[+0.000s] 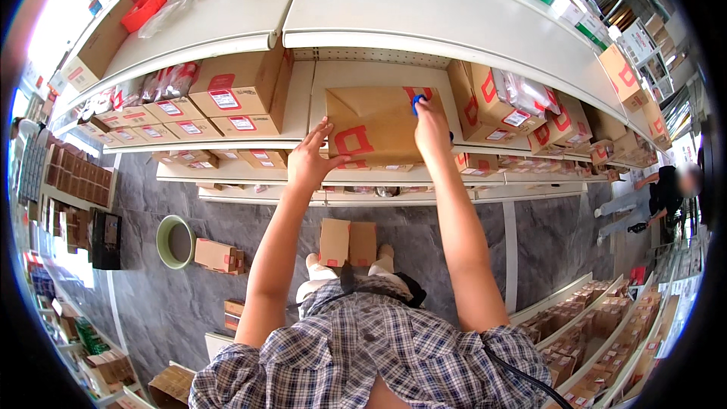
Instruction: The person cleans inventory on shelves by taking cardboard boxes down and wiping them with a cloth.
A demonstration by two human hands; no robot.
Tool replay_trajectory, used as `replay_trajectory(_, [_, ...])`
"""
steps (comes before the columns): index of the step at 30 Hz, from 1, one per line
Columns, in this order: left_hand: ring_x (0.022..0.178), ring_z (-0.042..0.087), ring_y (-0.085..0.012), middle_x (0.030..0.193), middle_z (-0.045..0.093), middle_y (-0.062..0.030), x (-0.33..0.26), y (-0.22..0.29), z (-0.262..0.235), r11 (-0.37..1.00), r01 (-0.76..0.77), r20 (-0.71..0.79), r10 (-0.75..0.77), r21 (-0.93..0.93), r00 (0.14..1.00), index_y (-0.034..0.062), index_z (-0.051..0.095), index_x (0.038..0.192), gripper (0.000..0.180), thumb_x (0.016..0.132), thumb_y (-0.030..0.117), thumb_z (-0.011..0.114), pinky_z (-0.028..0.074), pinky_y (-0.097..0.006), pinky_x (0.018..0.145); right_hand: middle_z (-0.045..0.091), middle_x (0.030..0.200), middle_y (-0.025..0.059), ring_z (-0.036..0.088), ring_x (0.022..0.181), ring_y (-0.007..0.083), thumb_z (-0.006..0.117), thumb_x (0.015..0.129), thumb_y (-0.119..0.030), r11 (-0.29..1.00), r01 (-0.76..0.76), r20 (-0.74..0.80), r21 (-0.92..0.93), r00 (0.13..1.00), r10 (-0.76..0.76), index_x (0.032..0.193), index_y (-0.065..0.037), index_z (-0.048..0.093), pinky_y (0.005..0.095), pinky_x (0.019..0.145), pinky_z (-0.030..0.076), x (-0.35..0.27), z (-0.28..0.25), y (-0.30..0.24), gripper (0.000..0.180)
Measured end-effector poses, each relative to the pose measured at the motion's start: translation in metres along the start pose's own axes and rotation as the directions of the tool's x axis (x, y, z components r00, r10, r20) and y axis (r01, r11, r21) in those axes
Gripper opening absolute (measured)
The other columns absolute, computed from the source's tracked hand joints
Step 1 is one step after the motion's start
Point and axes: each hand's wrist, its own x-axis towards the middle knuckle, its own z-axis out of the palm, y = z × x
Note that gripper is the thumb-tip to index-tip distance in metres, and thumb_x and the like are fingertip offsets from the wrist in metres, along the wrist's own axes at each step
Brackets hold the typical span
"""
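A brown cardboard box (379, 117) with red printed marks sits at the front edge of a shelf bay straight ahead of me. My left hand (309, 157) lies against its left edge, fingers and thumb spread over the side and front corner. Over the box's right end, my right hand (430, 130) is closed around a small blue tool (417, 104). Most of that tool is hidden by the fingers, so its exact kind does not show.
Labelled cartons (223, 98) stand left of the bay, with more cartons (485, 106) to its right. A white shelf board (424, 7) overhangs above. Below are an open carton (335, 241) by my feet and a green tub (176, 241). A person (659, 197) is far right.
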Motion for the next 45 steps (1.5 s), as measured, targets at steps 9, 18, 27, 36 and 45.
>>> replay_trajectory(9, [0.086, 0.066, -0.0154, 0.133, 0.052, -0.0014, -0.004, -0.007, -0.003, 0.999, 0.029, 0.015, -0.029, 0.03, 0.999, 0.0093, 0.057, 0.12, 0.072, 0.06, 0.04, 0.082, 0.054, -0.029, 0.074, 0.06, 0.107, 0.0262, 0.061, 0.093, 0.0333, 0.038, 0.092, -0.004, 0.958, 0.214, 0.069, 0.19, 0.971, -0.23, 0.105, 0.01, 0.055, 0.0411, 0.085, 0.05, 0.004, -0.006, -0.093, 0.026])
replay_trajectory(18, [0.087, 0.066, -0.017, 0.134, 0.051, -0.0049, 0.002, 0.001, 0.004, 1.0, 0.017, 0.037, -0.017, -0.005, 0.999, 0.007, 0.056, 0.121, 0.073, 0.058, 0.029, 0.085, 0.055, -0.029, 0.073, 0.061, 0.101, 0.0234, 0.06, 0.094, 0.0363, 0.045, 0.085, 0.002, 0.994, 0.031, -0.121, 0.106, 0.992, -0.018, 0.098, 0.006, 0.058, 0.0414, 0.084, 0.049, 0.047, 0.02, 0.016, 0.019])
replay_trajectory(27, [0.089, 0.066, -0.0162, 0.133, 0.052, -0.0029, -0.001, -0.007, -0.005, 0.994, -0.039, 0.006, 0.038, 0.102, 0.999, 0.0079, 0.057, 0.119, 0.071, 0.058, 0.032, 0.085, 0.055, -0.029, 0.074, 0.056, 0.117, 0.0193, 0.061, 0.098, 0.0292, 0.039, 0.091, -0.002, 0.972, 0.064, 0.152, 0.228, 0.983, -0.1, 0.114, 0.0, 0.056, 0.0414, 0.083, 0.05, 0.033, 0.011, -0.055, 0.029])
replay_trajectory(36, [0.089, 0.066, -0.0167, 0.134, 0.051, -0.0035, -0.001, -0.003, -0.003, 1.0, -0.001, 0.008, 0.001, 0.014, 1.0, 0.0073, 0.057, 0.12, 0.071, 0.059, 0.03, 0.085, 0.055, -0.029, 0.073, 0.05, 0.131, 0.0184, 0.054, 0.116, 0.0306, 0.044, 0.087, 0.003, 0.968, 0.182, 0.156, 0.174, 0.965, -0.209, 0.119, 0.003, 0.055, 0.0371, 0.1, 0.043, 0.012, 0.016, -0.047, 0.034])
replay_trajectory(45, [0.101, 0.063, -0.0187, 0.133, 0.051, -0.0013, 0.001, 0.002, -0.001, 0.998, 0.067, 0.066, -0.066, -0.02, 0.996, 0.0103, 0.057, 0.12, 0.071, 0.06, 0.041, 0.081, 0.052, -0.031, 0.082, 0.049, 0.132, 0.0168, 0.056, 0.11, 0.0329, 0.044, 0.083, 0.007, 0.984, 0.137, 0.064, 0.116, 0.987, -0.146, 0.117, 0.004, 0.055, 0.0382, 0.095, 0.046, 0.033, 0.008, -0.016, 0.036])
